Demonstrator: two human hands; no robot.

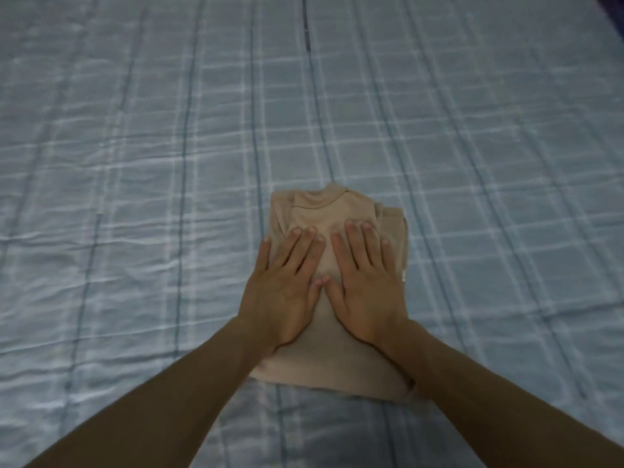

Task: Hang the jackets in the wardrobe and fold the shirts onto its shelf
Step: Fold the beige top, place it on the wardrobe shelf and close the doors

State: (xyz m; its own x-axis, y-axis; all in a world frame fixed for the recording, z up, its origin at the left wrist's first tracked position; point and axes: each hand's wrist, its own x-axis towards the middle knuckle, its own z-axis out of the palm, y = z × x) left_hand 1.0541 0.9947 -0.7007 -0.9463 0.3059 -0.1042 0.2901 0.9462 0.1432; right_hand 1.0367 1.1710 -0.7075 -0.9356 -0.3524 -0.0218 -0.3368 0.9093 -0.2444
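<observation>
Though the beige folded fabric shirt (326,358) lies on the blue checked bedspread (135,163), left hand (283,288) and right hand (366,285) press it with straight fingers, gripping nothing; shelving it is likely still to do.

Folded beige shirt (332,359) flat on bed, collar at far end.

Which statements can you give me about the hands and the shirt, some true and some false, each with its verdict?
1. The left hand and the right hand lie flat on the beige shirt. True.
2. The shirt hangs on a hanger. False: it lies folded on the checked bed cover.
3. The left hand grips a jacket. False: its straight fingers press the shirt; no jacket shows.
4. The shirt's collar points away from the person. True.
</observation>
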